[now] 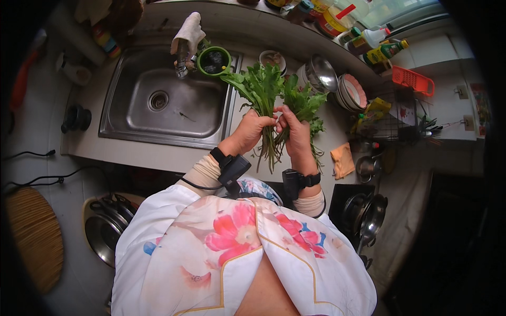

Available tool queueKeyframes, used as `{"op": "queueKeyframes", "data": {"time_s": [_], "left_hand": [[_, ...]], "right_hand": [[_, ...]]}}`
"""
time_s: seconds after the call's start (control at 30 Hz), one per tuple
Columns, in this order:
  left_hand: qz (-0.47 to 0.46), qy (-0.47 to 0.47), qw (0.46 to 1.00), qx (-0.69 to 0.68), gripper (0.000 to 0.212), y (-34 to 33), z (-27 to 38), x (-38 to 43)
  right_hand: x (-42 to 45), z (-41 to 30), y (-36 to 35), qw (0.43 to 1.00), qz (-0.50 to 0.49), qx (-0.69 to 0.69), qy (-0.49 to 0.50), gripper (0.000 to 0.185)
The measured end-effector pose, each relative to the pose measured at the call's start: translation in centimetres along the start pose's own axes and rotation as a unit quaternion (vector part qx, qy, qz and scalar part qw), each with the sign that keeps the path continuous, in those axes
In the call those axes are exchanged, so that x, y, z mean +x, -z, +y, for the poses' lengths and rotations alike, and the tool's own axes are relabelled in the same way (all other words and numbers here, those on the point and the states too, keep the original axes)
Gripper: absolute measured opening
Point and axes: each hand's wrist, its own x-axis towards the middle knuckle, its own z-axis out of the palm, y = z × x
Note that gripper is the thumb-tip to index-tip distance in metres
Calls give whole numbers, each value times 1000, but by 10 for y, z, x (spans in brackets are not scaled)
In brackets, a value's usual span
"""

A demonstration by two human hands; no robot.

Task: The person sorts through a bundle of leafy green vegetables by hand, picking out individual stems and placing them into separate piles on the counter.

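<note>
My left hand (pixel 253 124) is closed around the stems of a bunch of leafy greens (pixel 263 89), leaves up and thin stems hanging below. Close beside it, my right hand (pixel 294 128) grips a second bunch of leafy greens (pixel 302 98). The fingertips of both hands meet or nearly meet between the bunches. More leaves and stems show at the right of my right hand; whether it holds them cannot be told. Both hands are above the countertop (pixel 245 138), just right of the stainless steel sink (pixel 174 94). Black devices are strapped to both wrists.
A green-rimmed container (pixel 214 61) stands by the cloth-covered faucet (pixel 182 67). Behind the greens are a small bowl (pixel 272 59), a metal bowl (pixel 322 73) and stacked plates (pixel 352 93). An orange cloth (pixel 342 160) lies to the right. Bottles (pixel 367 41) line the ledge.
</note>
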Motion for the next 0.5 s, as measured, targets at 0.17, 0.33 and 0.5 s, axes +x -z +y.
{"op": "queueKeyframes", "data": {"time_s": [0.17,0.33,0.5], "left_hand": [[-16,-31,997,66,33,-9,0,-1],[37,-34,996,80,37,-17,1,0],[74,-58,988,124,38,-16,-4,6]], "right_hand": [[-2,-2,-4,993,33,-112,19,22],[0,-1,-7,986,19,-140,84,22],[7,4,-6,978,26,-181,104,23]]}}
